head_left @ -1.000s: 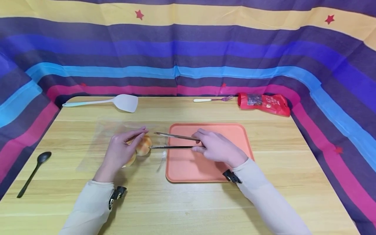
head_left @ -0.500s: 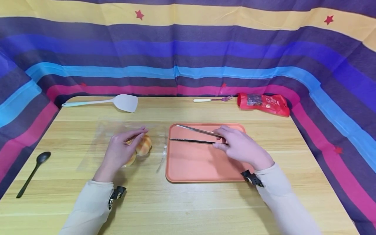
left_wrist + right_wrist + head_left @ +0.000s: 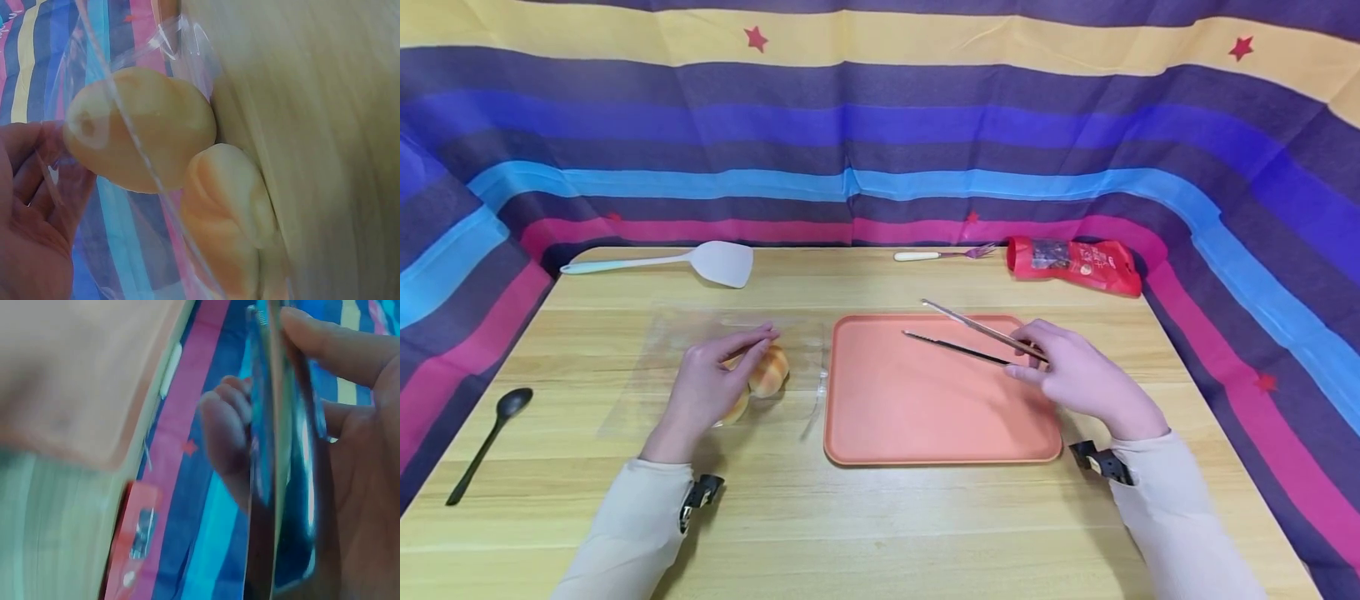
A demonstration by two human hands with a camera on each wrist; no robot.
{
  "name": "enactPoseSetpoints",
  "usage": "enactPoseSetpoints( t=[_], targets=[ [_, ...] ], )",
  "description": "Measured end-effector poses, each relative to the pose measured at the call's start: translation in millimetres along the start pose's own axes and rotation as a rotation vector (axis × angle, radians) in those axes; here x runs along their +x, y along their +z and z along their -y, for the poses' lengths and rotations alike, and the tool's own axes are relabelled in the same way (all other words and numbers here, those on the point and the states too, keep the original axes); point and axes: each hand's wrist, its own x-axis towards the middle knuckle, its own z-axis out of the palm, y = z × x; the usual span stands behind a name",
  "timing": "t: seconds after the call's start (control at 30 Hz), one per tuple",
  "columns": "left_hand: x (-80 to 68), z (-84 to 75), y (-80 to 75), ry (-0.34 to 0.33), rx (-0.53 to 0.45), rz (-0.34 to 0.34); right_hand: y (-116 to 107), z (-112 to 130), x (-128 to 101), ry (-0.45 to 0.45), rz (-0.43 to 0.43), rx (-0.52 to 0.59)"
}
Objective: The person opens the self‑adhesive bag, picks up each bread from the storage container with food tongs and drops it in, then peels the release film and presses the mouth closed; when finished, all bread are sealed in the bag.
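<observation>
My left hand (image 3: 700, 387) pinches the edge of a clear plastic bag (image 3: 655, 358) on the left of the table. Two golden bread rolls show through the film in the left wrist view, one roll (image 3: 140, 134) against the other roll (image 3: 228, 219). From the head, the hand partly covers them. My right hand (image 3: 1078, 375) grips metal tongs (image 3: 977, 327) over the right part of a salmon-pink tray (image 3: 917, 425). The tongs' arms are spread at the tips, pointing left, with nothing between them. In the right wrist view, thumb and fingers lie on opposite sides of the tongs (image 3: 294, 512).
Along the back edge lie a white spatula (image 3: 721, 262), a fork (image 3: 925, 256) with a pale handle, and a red packet (image 3: 1093, 265). A black spoon (image 3: 490, 446) lies at the far left. Striped cloth (image 3: 850, 125) walls in the table's back and sides.
My right hand has drawn the tongs away from the rolls, moving right until they hang over the tray's right part. The left hand, bag and rolls stay in place.
</observation>
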Motion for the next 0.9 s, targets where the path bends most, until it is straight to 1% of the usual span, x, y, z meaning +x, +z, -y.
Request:
enactPoseSetpoints(
  t=[0.07, 0.2, 0.33, 0.43, 0.53, 0.63, 0.73, 0.9],
  targets=[
    [-0.6, 0.3, -0.3, 0.001, -0.005, 0.000, -4.8, -7.4, -4.6, 0.026, -0.021, 0.003],
    [-0.8, 1.5, -0.6, 0.013, -0.011, -0.002, -11.4, -23.9, -14.8, 0.074, -0.104, 0.008],
    [0.7, 2.2, -1.7, 0.025, -0.002, -0.004, -11.6, -41.0, -26.1, 0.115, -0.189, -0.014],
    [1.2, 1.5, -3.5, 0.013, 0.009, 0.003, -9.3, -53.1, -33.1, 0.134, -0.221, -0.040],
    [1.3, 0.9, -4.5, 0.004, 0.014, 0.016, -7.0, -63.4, -39.3, 0.162, -0.227, -0.054],
    [1.9, 1.1, -4.3, 0.010, 0.016, 0.020, -5.4, -71.9, -45.3, 0.188, -0.213, -0.056],
    [2.4, 1.5, -3.6, 0.017, 0.015, 0.022, -4.6, -78.8, -50.5, 0.210, -0.193, -0.072],
    [2.0, 1.6, -3.2, 0.005, 0.012, 0.033, -3.7, -87.6, -57.6, 0.255, -0.182, -0.095]
  ],
)
